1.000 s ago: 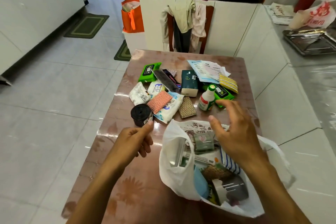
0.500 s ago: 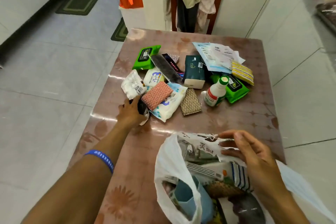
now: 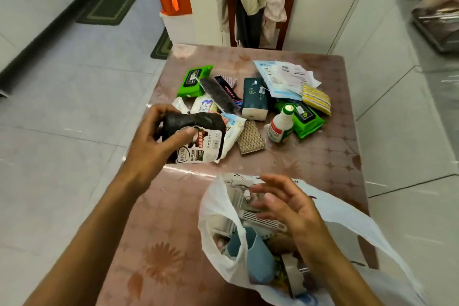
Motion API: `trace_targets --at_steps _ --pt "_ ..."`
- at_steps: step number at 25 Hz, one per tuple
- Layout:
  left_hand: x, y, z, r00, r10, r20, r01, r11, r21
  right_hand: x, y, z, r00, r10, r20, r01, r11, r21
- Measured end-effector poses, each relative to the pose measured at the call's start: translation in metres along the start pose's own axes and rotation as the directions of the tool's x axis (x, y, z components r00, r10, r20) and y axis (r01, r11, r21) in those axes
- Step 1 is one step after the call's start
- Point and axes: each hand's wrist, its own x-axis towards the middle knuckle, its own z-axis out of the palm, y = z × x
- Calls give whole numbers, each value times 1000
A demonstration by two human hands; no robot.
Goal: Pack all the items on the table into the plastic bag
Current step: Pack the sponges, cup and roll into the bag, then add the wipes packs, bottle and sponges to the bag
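Left hand [image 3: 151, 141] clamped on black roll [image 3: 193, 131], aloft just beyond plastic bag [image 3: 223, 251]. Right hand [image 3: 285, 208] spread, empty, over bag mouth. Risk: loose label snags rim, roll drops outside bag.

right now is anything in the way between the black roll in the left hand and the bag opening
Only the right hand, which hovers open over the plastic bag mouth. The black roll in the left hand otherwise has bare table between it and the bag.

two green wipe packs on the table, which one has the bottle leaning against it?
The right-hand green wipe pack, below the yellow striped sponge: the white green-capped bottle lies against its left edge. The other green wipe pack sits at the pile's far left.
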Motion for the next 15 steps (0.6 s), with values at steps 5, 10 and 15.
trace_targets --at_steps 5,10,15 --pt "-53 69 50 912 30 409 -44 999 27 -4 -27 18 986 -105 131 42 910 413" --pt "-86 43 79 869 -128 479 -41 944 328 -30 -1 10 989 68 -128 0 885 466" --pt "-116 -7 70 890 -86 448 -390 366 845 -61 40 -19 855 121 -504 -117 992 40"
